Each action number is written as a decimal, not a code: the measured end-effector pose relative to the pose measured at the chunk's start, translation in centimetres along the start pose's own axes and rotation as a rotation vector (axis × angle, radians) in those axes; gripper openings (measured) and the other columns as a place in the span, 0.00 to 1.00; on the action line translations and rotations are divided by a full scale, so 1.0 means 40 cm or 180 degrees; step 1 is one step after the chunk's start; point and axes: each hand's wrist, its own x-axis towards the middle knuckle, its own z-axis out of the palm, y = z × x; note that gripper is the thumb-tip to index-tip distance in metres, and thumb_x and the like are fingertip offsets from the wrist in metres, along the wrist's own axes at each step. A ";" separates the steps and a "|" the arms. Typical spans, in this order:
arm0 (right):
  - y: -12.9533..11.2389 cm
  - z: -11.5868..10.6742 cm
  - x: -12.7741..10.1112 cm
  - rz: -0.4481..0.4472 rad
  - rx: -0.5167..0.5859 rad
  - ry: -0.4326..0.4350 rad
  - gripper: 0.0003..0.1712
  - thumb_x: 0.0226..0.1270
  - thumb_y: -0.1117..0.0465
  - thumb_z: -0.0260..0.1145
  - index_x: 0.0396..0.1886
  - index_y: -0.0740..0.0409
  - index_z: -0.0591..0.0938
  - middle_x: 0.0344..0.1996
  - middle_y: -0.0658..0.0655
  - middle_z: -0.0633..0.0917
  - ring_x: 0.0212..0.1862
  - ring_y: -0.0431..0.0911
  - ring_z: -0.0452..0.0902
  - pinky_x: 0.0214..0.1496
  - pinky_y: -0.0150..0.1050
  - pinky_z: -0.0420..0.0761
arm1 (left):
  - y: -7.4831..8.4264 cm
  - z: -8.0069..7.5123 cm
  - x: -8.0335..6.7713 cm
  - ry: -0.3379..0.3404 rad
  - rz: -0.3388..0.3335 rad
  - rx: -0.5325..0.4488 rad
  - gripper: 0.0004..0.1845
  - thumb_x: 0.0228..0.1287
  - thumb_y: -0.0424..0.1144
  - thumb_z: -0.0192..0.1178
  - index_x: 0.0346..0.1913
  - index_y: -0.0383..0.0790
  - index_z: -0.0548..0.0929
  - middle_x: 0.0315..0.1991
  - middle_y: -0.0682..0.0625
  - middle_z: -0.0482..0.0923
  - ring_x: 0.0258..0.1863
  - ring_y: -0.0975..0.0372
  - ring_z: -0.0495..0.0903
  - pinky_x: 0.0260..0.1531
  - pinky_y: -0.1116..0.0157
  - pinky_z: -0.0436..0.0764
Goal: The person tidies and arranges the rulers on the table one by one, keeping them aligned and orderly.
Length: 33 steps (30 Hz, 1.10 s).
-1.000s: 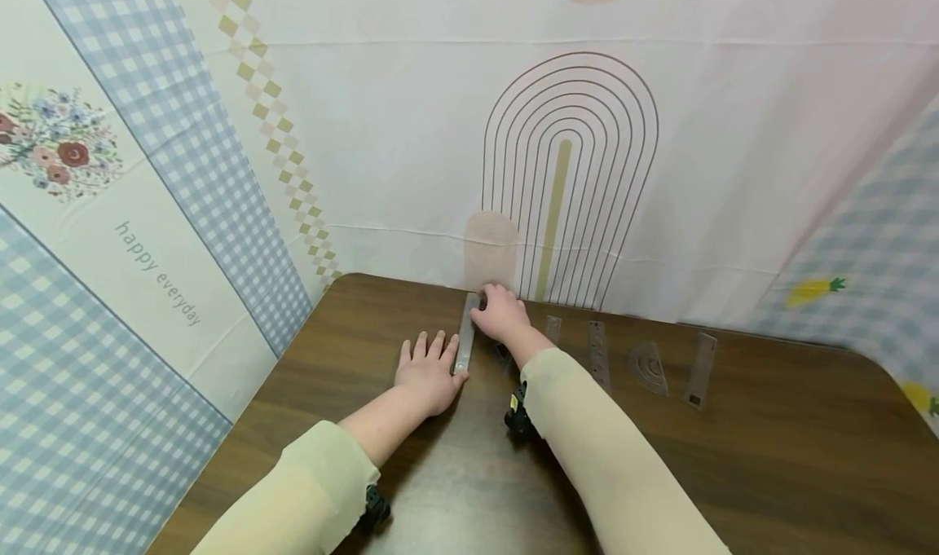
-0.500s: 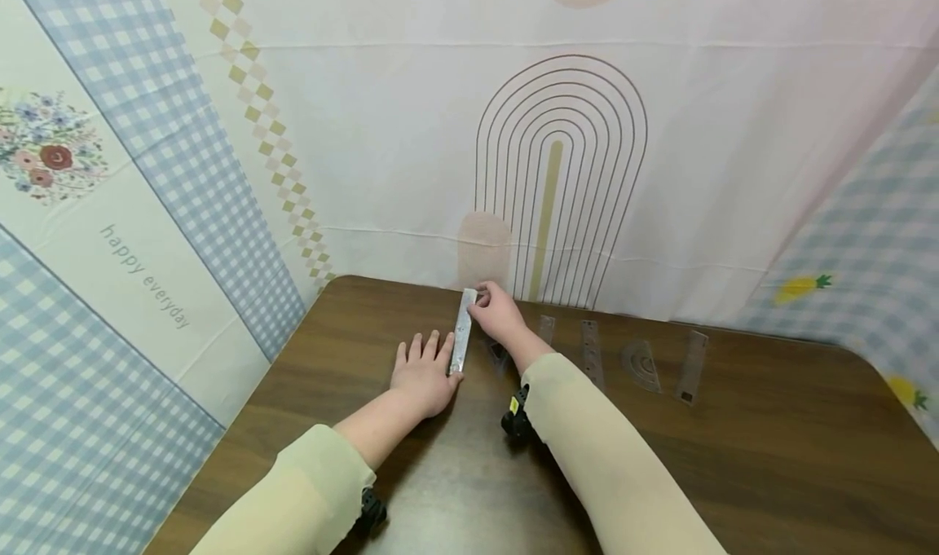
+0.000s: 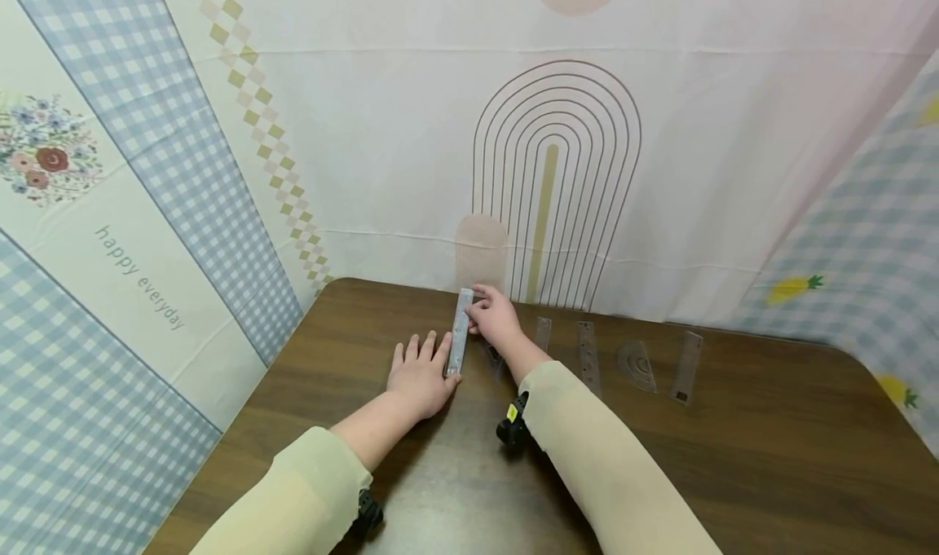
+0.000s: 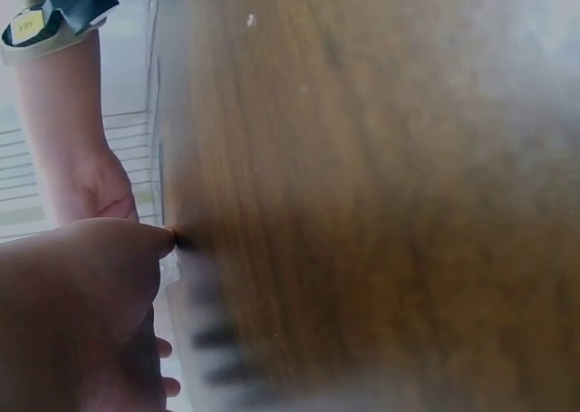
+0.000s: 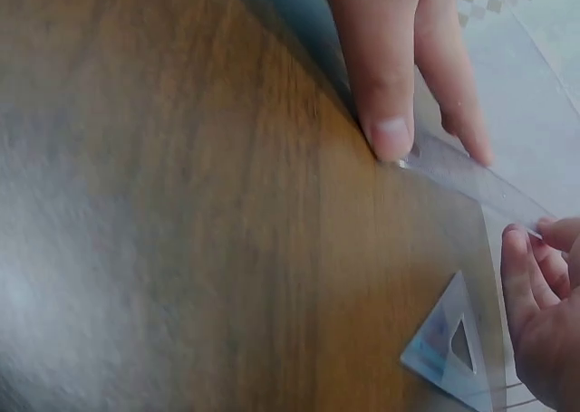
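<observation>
A clear plastic ruler [image 3: 459,327] lies lengthwise away from me near the back of the table. My left hand [image 3: 420,380] rests palm down at its near end, fingers straight and spread. In the right wrist view, the left thumb [image 5: 391,138] presses on that end of the ruler [image 5: 471,178], with a finger along the far side. My right hand [image 3: 497,317] pinches the ruler near its far end, between thumb and curled fingers. A clear set square [image 5: 433,349] lies beside it, partly hidden by the right wrist in the head view.
Right of my right hand, a short clear strip [image 3: 543,333], a ruler with cut-outs [image 3: 588,355], a protractor [image 3: 637,366] and another clear ruler [image 3: 687,367] lie in a row on the brown wooden table [image 3: 763,425]. A printed cloth [image 3: 381,131] hangs behind the table's back edge.
The head view has shifted slightly, so everything sits a little further left. My right fingers have changed their hold at the ruler's far end, the forefinger now straighter. The left hand stays put.
</observation>
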 end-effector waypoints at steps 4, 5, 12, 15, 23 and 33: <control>-0.009 0.005 -0.009 0.0035 0.0081 0.0065 0.29 0.73 0.66 0.61 0.72 0.54 0.70 0.42 0.60 0.86 0.31 0.47 0.82 0.34 0.39 0.85 | -0.001 -0.001 -0.006 0.0049 0.0043 -0.0023 0.41 0.74 0.63 0.46 0.81 0.51 0.46 0.79 0.44 0.46 0.77 0.44 0.44 0.72 0.42 0.43; -0.010 0.004 -0.011 0.0034 0.0085 0.0079 0.29 0.73 0.66 0.61 0.72 0.53 0.71 0.42 0.60 0.86 0.31 0.46 0.82 0.35 0.38 0.85 | 0.000 0.000 -0.006 0.0063 0.0054 -0.0021 0.41 0.74 0.63 0.46 0.81 0.51 0.46 0.79 0.44 0.46 0.77 0.44 0.45 0.72 0.42 0.43; -0.009 -0.006 -0.015 0.0021 0.0148 0.0094 0.30 0.73 0.66 0.61 0.73 0.51 0.71 0.41 0.59 0.85 0.31 0.45 0.82 0.35 0.38 0.85 | 0.000 0.027 0.013 0.0116 0.0076 0.0020 0.43 0.71 0.67 0.45 0.81 0.53 0.44 0.80 0.46 0.45 0.78 0.45 0.42 0.72 0.42 0.35; -0.006 -0.010 -0.019 0.0007 0.0151 0.0101 0.30 0.73 0.66 0.61 0.73 0.51 0.71 0.41 0.59 0.85 0.31 0.45 0.82 0.36 0.38 0.85 | 0.004 0.021 0.006 0.0104 0.0110 0.0025 0.45 0.70 0.69 0.45 0.81 0.53 0.44 0.80 0.46 0.45 0.78 0.45 0.42 0.72 0.42 0.34; 0.006 -0.021 -0.036 0.0065 0.0323 0.0101 0.30 0.74 0.66 0.60 0.73 0.51 0.70 0.42 0.59 0.86 0.33 0.48 0.83 0.37 0.39 0.85 | 0.009 0.015 -0.011 0.0158 0.0255 0.0046 0.46 0.69 0.71 0.43 0.81 0.52 0.46 0.79 0.46 0.47 0.78 0.45 0.44 0.72 0.40 0.38; 0.008 -0.037 -0.067 0.0171 0.0568 0.0132 0.30 0.74 0.66 0.60 0.74 0.52 0.69 0.42 0.59 0.85 0.31 0.44 0.81 0.38 0.40 0.86 | 0.011 0.014 -0.023 0.0237 0.0431 0.0070 0.47 0.68 0.72 0.44 0.81 0.52 0.47 0.79 0.45 0.47 0.78 0.45 0.43 0.72 0.41 0.38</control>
